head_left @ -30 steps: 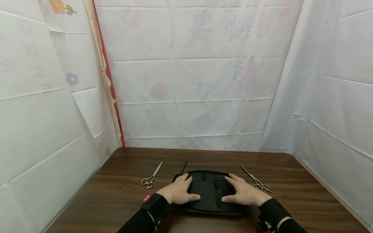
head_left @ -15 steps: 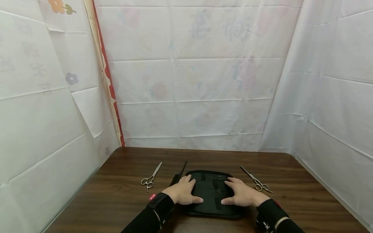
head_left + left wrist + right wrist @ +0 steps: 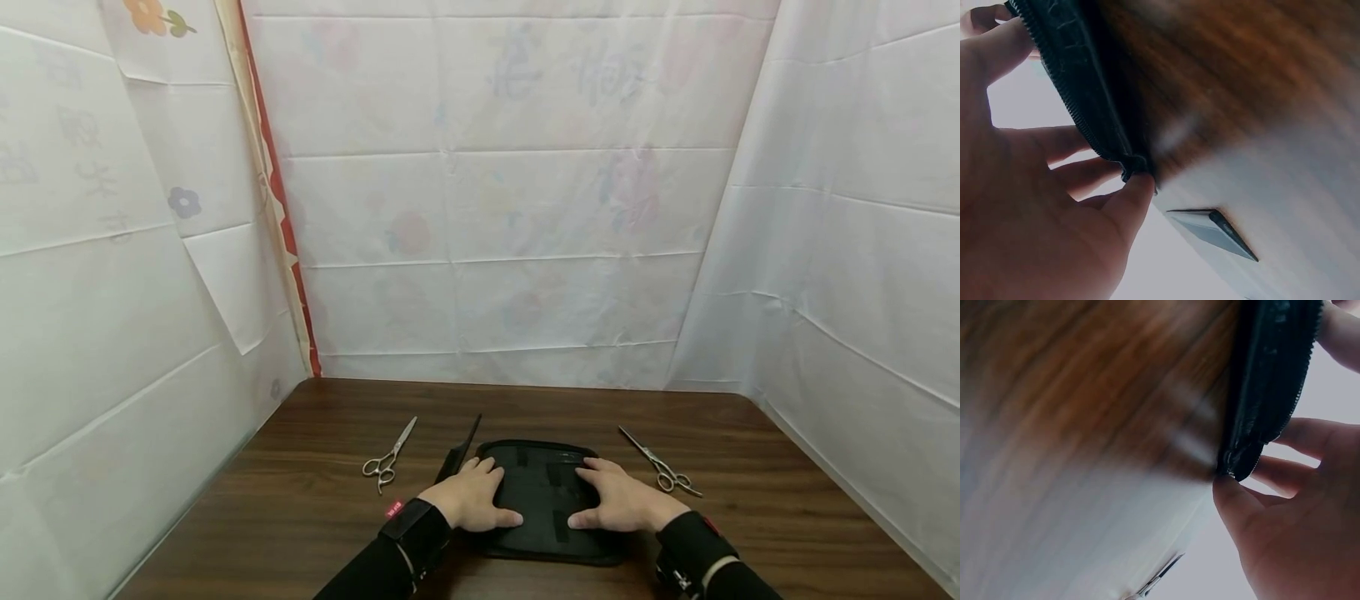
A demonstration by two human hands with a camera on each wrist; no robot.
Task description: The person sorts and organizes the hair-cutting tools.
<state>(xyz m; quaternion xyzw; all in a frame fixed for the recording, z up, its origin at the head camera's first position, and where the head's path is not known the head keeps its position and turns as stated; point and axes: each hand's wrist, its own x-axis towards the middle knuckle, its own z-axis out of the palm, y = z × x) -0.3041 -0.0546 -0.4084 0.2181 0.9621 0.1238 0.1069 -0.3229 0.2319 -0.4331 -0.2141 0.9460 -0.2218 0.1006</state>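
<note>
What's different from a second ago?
Left hand shifted slightly right, uncovering more comb. The case's near edge sits slightly closer to the person. No visible grab or release: right hand stays on the case; left scissors, right scissors unmoved.

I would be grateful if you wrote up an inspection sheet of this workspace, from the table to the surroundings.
Surface: table, dark and wood-grained.
Job's things: black case lying on the table, zip teeth along its edge.
Clutter: left scissors to the case's left; slim dark tool between those and the case, type unclear; right scissors to the case's right.
Hands: left hand touching the case's left side, right hand its right side.
Cables: nothing seen.
Surroundings: creased white sheets at the left, back and right; red-edged strip towards the back left corner.
</note>
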